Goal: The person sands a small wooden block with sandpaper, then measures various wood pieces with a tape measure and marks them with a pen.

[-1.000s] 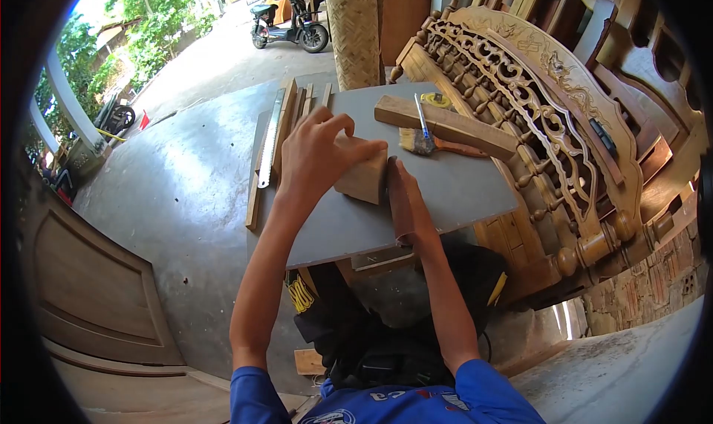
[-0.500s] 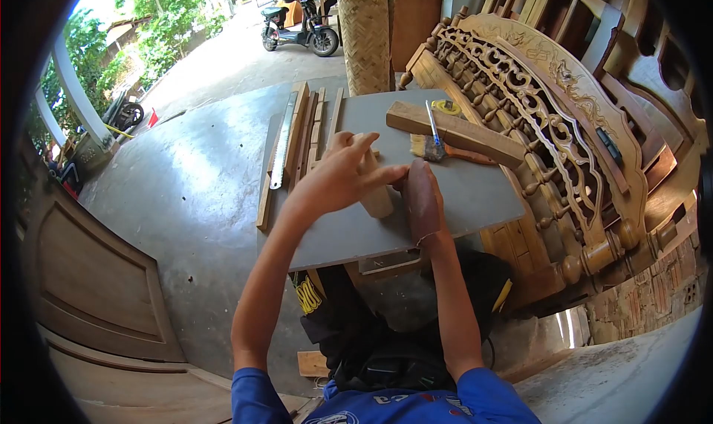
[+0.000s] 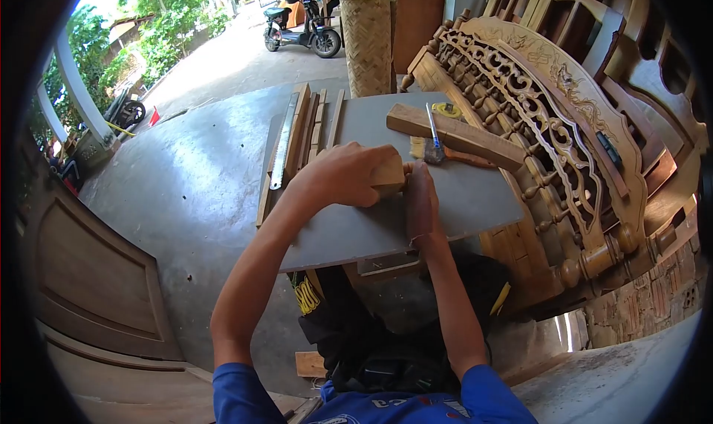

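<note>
Over the grey tabletop (image 3: 475, 201), my left hand (image 3: 342, 173) is wrapped round a short pale wooden block (image 3: 388, 171), whose end face points toward my right hand. My right hand (image 3: 435, 207) is upright beside the block, its fingertips close to or touching the block's right side. Along its palm side lies a dark reddish-brown sheet (image 3: 419, 219) that looks like sandpaper, with a ragged lower edge. Most of the right fingers are hidden behind the sheet.
Wood strips (image 3: 300, 127) and a saw blade (image 3: 282, 149) lie at the table's left. Further right are a wooden beam (image 3: 453, 134), a brush (image 3: 438, 153) and a yellow tape measure (image 3: 448, 109). Carved furniture panels (image 3: 520, 89) lean at the right.
My left hand has gone from loosely spread fingers to a wrap round the wooden block. The block has been raised and turned toward my right hand, which stays nearly in place.
</note>
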Tool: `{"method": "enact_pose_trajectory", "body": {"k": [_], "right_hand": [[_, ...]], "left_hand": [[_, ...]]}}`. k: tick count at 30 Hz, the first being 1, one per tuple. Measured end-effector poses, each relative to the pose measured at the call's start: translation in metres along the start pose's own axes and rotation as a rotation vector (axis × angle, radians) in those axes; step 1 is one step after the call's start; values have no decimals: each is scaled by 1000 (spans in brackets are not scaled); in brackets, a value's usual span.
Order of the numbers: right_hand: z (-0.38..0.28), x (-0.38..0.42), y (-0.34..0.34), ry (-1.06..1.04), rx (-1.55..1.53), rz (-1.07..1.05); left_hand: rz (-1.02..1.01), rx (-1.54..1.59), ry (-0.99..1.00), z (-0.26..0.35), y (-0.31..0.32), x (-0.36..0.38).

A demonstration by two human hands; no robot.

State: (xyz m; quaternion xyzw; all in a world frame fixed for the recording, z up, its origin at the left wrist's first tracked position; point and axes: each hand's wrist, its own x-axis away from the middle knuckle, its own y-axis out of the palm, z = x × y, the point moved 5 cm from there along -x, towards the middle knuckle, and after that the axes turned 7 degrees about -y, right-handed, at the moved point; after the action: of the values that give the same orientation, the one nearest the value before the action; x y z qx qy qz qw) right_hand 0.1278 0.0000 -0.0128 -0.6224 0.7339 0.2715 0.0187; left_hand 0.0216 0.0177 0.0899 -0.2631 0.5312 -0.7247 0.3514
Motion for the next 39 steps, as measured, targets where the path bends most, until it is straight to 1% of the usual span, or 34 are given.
{"method": "enact_pose_trajectory", "body": {"k": [2, 5, 8, 11, 14, 17, 20, 23, 25, 26, 27, 29, 30, 32, 33, 35, 36, 38, 39], "right_hand": [[15, -8, -3, -3, 42, 2], [17, -24, 0, -99, 92, -63], [2, -26, 17, -10, -41, -117], [1, -12, 21, -2, -23, 17], [-1, -5, 25, 154, -85, -27], [-4, -9, 26, 87, -121, -197], [-23, -38, 34, -57, -23, -229], [-69, -55, 62, -271, 404, -425], [-68, -49, 62, -540, 691, -432], [-66, -42, 58, -556, 765, -427], [-65, -35, 55, -571, 840, -421], [-58, -18, 41, -377, 840, -399], [-60, -19, 43, -462, 852, -426], [-58, -26, 46, -627, 867, -459], [-46, -47, 47, -563, 921, -475], [-22, -87, 48, -427, 1026, -505], [-24, -83, 46, -460, 1097, -556], [-31, -61, 46, -525, 1235, -663], [-39, -46, 45, -436, 1134, -531]], "left_hand": [[110, -8, -4, -4, 3, -5], [91, 1, 54, -15, -3, -16], [-45, 18, 10, -19, -7, -16], [299, -19, 174, -22, 0, -14], [617, 85, 159, -23, 5, 8], [432, 303, 176, -17, 7, 9], [241, 145, -32, -20, 6, 6], [322, 185, 7, -24, 10, 4], [265, 254, -36, -24, 8, 2], [236, 289, -57, -23, 7, 2], [232, 260, -92, -24, 5, 3], [297, 264, -44, -25, 6, 3], [332, 272, -26, -24, 6, 4], [330, 191, -79, -21, 6, 9], [334, 147, -99, -19, 3, 8], [329, 214, -117, -19, 4, 7], [321, 245, -127, -21, 4, 6], [313, 200, -117, -33, 13, -3], [310, 180, -117, -39, 16, -6]]}}
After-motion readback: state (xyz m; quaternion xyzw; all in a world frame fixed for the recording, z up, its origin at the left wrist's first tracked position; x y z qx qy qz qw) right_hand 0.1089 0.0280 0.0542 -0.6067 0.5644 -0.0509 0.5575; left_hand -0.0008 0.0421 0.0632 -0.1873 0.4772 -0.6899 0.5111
